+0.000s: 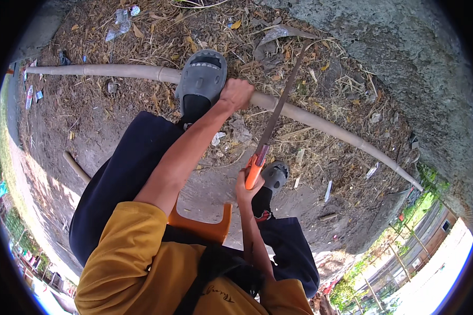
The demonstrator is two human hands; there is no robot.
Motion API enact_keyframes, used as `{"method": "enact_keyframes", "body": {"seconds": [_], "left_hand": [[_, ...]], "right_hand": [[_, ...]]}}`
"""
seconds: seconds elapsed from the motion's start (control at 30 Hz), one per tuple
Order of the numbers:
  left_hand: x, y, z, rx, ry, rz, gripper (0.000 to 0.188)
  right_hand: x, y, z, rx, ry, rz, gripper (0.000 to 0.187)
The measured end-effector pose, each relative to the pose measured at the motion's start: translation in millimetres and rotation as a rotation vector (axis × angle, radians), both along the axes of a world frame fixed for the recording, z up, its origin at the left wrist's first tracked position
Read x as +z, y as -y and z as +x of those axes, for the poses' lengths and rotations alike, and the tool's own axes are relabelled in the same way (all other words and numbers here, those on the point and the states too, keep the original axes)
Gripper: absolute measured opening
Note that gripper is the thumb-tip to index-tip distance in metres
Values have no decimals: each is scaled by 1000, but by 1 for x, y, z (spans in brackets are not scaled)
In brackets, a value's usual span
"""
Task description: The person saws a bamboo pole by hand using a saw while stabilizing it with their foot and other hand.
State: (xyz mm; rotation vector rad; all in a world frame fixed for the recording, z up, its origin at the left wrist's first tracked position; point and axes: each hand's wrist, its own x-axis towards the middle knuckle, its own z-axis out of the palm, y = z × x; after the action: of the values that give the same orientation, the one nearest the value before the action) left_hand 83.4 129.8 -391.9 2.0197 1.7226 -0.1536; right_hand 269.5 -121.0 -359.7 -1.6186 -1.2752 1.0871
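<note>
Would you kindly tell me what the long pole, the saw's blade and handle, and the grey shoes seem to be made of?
Long pole: bamboo, pale and fairly smooth, judging by its node rings.
Saw blade: probably steel, thin, dull and brownish, perhaps rusted.
Saw handle: likely plastic, bright orange, though painted wood is possible.
Grey shoes: matt foam or rubber, judging by their thick, moulded-looking uppers.

Two hands (237, 94), one saw (271, 125), one long pole (320, 124), two clogs (203, 76) (a single pair), one seat (215, 230).

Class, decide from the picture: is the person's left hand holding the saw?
No, the left hand grips the bamboo pole, while the right hand holds the saw by its orange handle.
</note>
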Motion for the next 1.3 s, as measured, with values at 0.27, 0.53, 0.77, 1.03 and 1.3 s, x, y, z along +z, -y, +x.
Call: {"method": "enact_keyframes", "body": {"seconds": [0.27,0.53,0.77,1.03,1.3], "left_hand": [[-4,11,1,4,19,2,36],[-5,6,-3,-4,-6,18,34],[-7,6,-6,6,-18,-13,34],[-1,5,-6,20,15,-22,29],[7,4,-4,11,17,-7,24]], "right_hand": [[30,43,-6,-114,-157,-41,19],[33,72,-7,-62,-31,-71,16],[41,68,6,-13,42,-75,22],[46,68,2,-8,20,-113,22],[45,69,0,-26,11,-128,24]]}}
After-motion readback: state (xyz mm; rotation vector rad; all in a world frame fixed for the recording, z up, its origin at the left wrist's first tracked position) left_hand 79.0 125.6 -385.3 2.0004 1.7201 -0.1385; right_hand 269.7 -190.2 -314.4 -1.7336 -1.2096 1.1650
